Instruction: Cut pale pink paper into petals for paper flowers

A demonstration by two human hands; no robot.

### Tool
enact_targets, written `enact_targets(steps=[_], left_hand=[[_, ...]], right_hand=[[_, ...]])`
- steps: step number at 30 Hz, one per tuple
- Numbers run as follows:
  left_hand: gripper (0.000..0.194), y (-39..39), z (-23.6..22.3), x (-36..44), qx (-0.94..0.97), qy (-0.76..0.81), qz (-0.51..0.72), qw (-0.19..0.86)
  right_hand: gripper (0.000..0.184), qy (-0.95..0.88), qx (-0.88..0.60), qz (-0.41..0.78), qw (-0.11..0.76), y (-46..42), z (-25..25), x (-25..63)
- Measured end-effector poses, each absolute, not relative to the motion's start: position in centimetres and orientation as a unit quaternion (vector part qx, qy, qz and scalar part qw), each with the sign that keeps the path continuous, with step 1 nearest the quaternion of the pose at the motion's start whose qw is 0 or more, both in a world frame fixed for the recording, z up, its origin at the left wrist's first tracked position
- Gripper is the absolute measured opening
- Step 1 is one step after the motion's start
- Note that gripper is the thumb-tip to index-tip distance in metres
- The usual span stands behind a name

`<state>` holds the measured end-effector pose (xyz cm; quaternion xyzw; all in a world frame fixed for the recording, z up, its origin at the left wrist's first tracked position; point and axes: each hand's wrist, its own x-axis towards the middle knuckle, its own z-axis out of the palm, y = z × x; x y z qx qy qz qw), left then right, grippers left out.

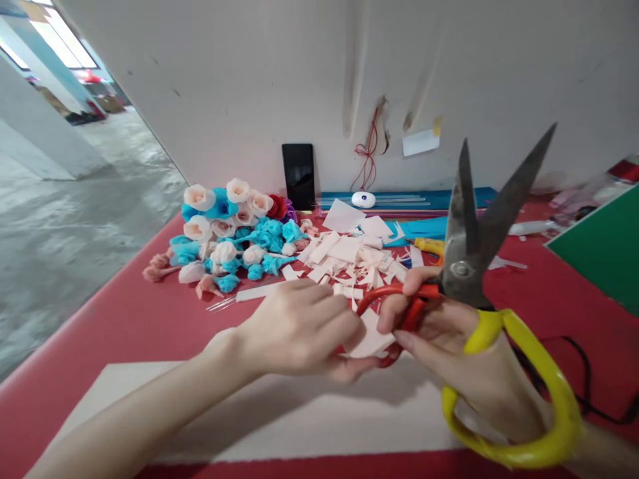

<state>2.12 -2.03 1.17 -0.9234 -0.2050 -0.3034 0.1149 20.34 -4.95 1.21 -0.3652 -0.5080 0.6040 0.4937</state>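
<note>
A large pair of scissors (462, 269) is raised over the table with its blades spread and pointing up. One handle is red, the other a big yellow loop. My left hand (302, 326) is closed with its fingertips at the red loop's outer side. My right hand (449, 346) is closed too, its thumb and fingers pinching the red handle near the blades. The yellow loop hangs in front of my right wrist. Below both hands lies a long pale paper sheet (239, 426). Pale paper scraps (344, 249) are heaped just beyond.
Pink, white and blue paper flowers (239, 233) lie at the back left. A black phone (298, 176) leans on the wall beside a small white device (363, 199). Near the scraps is a yellow-handled tool (429, 247). A green board (599, 246) stands right, past a black cord (584, 366).
</note>
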Motion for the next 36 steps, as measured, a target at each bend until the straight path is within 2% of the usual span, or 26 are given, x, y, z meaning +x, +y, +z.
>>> enact_targets(steps=[3,6,8,10,14,19,23,28,36], left_hand=[[0.059,-1.9,1.3,2.3,-0.884,-0.312,-0.293,-0.19],[0.062,-1.3,0.7,2.3,-0.741,-0.329,-0.248,-0.53],[0.062,-0.7,0.0,2.2,-0.652,-0.289,-0.233,-0.661],[0.063,-0.4,-0.6,2.2,-0.605,-0.231,-0.217,-0.731],[0.052,-0.6,-1.0,2.5,-0.569,-0.147,-0.18,-0.789],[0.03,-1.3,-0.9,2.9,-0.523,-0.183,-0.215,-0.804],[0.034,-1.3,-1.5,3.0,-0.496,-0.161,-0.231,-0.822],[0.031,-1.5,-1.6,3.0,-0.524,-0.16,-0.209,-0.81],[0.035,-1.5,-1.6,2.8,-0.633,-0.15,-0.241,-0.72]], right_hand=[[0.025,-0.51,-0.35,0.599,0.508,-5.2,1.5,20.7],[0.028,-0.533,-0.346,0.582,0.507,-5.5,1.7,20.9],[0.03,-0.533,-0.362,0.565,0.515,-5.7,1.9,20.8],[0.029,-0.519,-0.38,0.555,0.527,-5.8,2.0,20.7],[0.026,-0.536,-0.373,0.555,0.516,-5.6,2.1,20.9],[0.029,-0.567,-0.337,0.555,0.507,-5.2,1.9,21.3],[0.031,-0.566,-0.343,0.516,0.543,-5.5,1.7,21.2],[0.019,-0.588,-0.417,0.451,0.527,-5.9,1.2,21.1],[0.031,-0.548,-0.353,0.534,0.539,-5.6,2.0,21.3]])
